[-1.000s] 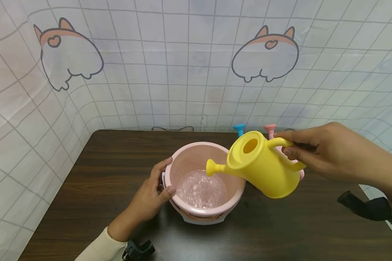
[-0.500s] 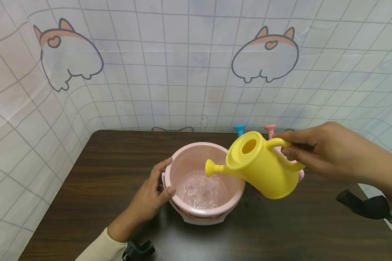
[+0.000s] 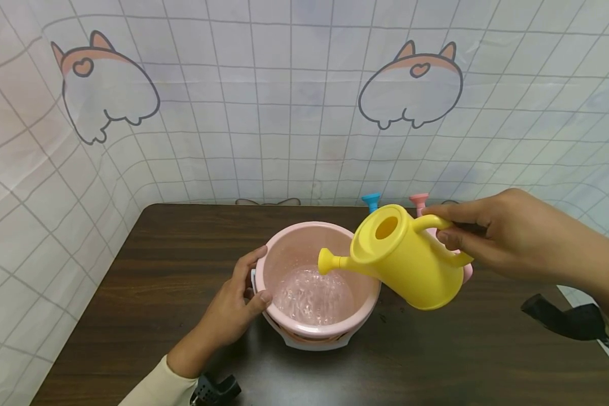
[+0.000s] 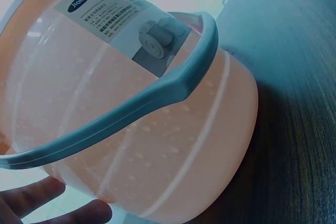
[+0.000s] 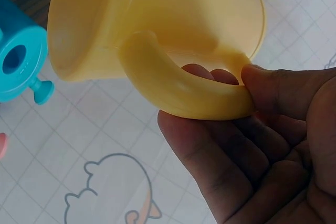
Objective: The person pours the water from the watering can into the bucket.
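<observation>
A pink bucket stands on the dark wooden table, rippling water inside it. My left hand holds its left rim, thumb hooked over the edge and fingers along the outer wall. In the left wrist view its pale handle hangs down across the bucket's labelled side. My right hand grips a yellow watering can by the handle. The can is tilted, its spout's rose over the bucket. Thumb and fingers close round that handle in the right wrist view.
Behind the yellow can, a blue watering can and a pink watering can stand near the table's back edge, mostly hidden. A white grid-patterned curtain lines the back and sides. Black wrist mounts are on the arms.
The yellow watering can has shifted very slightly left, staying tilted over the bucket. The water's surface pattern keeps changing. The left hand keeps its place on the rim.
</observation>
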Action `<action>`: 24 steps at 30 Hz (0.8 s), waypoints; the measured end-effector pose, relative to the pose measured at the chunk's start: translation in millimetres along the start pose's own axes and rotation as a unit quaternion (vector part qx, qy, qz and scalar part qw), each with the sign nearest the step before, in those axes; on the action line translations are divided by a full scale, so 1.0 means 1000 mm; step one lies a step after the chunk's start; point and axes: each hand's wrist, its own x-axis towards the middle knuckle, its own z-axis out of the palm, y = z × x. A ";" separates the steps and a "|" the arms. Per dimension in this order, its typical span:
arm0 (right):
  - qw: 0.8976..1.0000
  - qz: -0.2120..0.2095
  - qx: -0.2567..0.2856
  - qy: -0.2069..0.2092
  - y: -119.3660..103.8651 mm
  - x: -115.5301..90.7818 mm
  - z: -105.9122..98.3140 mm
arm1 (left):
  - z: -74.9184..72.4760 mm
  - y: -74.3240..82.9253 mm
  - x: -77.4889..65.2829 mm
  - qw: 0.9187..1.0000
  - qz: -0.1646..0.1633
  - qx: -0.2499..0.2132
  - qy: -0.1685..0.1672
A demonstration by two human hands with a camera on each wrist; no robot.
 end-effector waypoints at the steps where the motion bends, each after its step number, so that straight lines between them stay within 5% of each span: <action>1: 1.000 0.000 0.001 -0.001 0.000 0.000 0.000 | 0.000 0.000 0.000 1.000 0.000 0.000 0.000; 24: 1.000 -0.012 -0.009 -0.005 -0.002 0.002 -0.001 | 0.001 0.000 0.000 1.000 0.006 -0.001 0.001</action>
